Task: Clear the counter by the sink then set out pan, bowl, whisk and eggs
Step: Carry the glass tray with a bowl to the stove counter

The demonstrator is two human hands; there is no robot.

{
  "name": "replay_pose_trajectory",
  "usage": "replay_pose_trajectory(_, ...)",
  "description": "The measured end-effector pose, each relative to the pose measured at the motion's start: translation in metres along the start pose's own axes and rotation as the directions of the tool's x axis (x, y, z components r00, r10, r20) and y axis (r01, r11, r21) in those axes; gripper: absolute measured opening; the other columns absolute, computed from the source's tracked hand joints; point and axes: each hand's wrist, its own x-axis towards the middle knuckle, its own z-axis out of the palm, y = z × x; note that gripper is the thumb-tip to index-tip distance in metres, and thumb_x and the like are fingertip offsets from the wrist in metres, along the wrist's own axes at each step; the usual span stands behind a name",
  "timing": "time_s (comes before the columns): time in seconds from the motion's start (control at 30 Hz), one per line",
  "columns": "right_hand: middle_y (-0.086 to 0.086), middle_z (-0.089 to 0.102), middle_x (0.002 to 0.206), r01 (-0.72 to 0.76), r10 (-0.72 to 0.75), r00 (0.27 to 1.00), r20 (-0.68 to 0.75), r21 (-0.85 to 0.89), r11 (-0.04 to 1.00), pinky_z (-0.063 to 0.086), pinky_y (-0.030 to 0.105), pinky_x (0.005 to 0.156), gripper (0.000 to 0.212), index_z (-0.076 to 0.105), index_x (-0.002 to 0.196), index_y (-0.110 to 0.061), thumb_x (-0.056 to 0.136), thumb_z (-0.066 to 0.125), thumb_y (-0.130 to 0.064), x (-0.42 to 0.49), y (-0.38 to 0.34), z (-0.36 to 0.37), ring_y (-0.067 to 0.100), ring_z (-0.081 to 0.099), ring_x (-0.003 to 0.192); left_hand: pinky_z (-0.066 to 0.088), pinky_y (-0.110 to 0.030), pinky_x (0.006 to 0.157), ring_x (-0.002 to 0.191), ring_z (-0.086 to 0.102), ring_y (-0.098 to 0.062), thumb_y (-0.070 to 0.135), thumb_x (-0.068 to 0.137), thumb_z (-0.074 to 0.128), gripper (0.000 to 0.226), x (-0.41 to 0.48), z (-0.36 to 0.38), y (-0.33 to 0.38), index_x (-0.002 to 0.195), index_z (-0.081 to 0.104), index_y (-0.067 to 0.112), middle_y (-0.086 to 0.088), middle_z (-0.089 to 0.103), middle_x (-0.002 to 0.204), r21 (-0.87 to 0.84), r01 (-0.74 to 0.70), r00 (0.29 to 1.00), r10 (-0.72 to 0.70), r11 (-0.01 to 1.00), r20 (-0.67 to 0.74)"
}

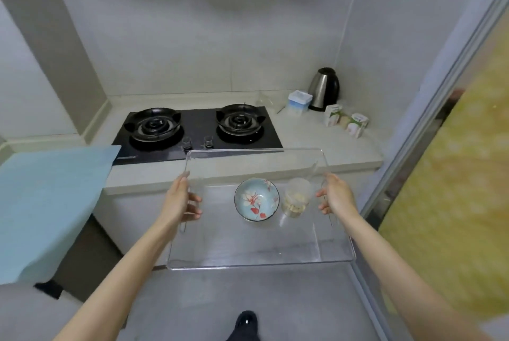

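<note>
Both bare arms reach forward, well apart, elbows slightly bent. The left hand (pixel 181 198) is closed on the left edge of the clear tray (pixel 248 260), thumb on top, fingers curled inward. The right hand (pixel 334 196) grips the right edge in the same way.

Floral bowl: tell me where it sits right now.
In the head view the floral bowl sits in the clear tray held by both hands, right of centre, beside a plastic cup on its right.
</note>
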Motion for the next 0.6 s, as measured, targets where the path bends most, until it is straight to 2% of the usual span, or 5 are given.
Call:
replay_pose_trajectory(0.13, 0.007, 0.057, 0.073, -0.05, 0.051, 0.994, -0.101, 0.016, 0.999, 0.035, 0.017, 0.031, 0.026, 0.049, 0.11, -0.013, 0.103, 0.029, -0.029, 0.051, -0.006, -0.015, 0.019, 0.045, 0.045, 0.045, -0.02, 0.038, 0.04, 0.049, -0.016, 0.035, 0.102, 0.027, 0.039, 0.071, 0.048, 0.02, 0.138, 0.039, 0.028, -0.008, 0.053, 0.075, 0.032, 0.009, 0.995, -0.012, 0.999, 0.103)
replay_pose_trajectory(0.23, 0.007, 0.058, 0.075, -0.076, 0.081, 0.982, -0.168, 0.036, 0.996, 0.036, 0.02, 0.034, 0.024, 0.046, 0.117, -0.019, 0.103, 0.031, -0.032, 0.088, -0.015, -0.024, 0.018, 0.044, 0.046, 0.048, -0.023, 0.041, 0.043, 0.051, -0.018, 0.046, 0.1, 0.032, 0.041, 0.124, 0.083, 0.037, 0.135, 0.041, 0.028, -0.008, 0.056, 0.078, 0.066, 0.038, 0.983, -0.049, 0.997, 0.177)
replay_pose_trajectory(0.4, 0.009, 0.062, 0.082, -0.115, 0.117, 0.956, -0.271, 0.022, 0.993, 0.041, 0.027, 0.045, 0.039, 0.047, 0.128, -0.008, 0.103, 0.032, -0.034, 0.14, -0.023, -0.033, 0.018, 0.045, 0.047, 0.05, -0.027, 0.048, 0.047, 0.052, -0.019, 0.048, 0.098, 0.036, 0.04, 0.193, 0.131, 0.057, 0.131, 0.045, 0.026, -0.007, 0.055, 0.077, 0.102, 0.052, 0.959, -0.078, 0.993, 0.274)
replay_pose_trajectory(0.6, 0.008, 0.061, 0.081, -0.156, 0.158, 0.923, -0.352, 0.033, 0.987, 0.044, 0.028, 0.045, 0.041, 0.042, 0.138, -0.013, 0.103, 0.028, -0.03, 0.202, -0.031, -0.047, 0.018, 0.046, 0.044, 0.049, -0.024, 0.043, 0.048, 0.052, -0.02, 0.042, 0.1, 0.035, 0.041, 0.269, 0.194, 0.081, 0.137, 0.042, 0.027, -0.008, 0.056, 0.076, 0.148, 0.045, 0.92, -0.099, 0.988, 0.38)
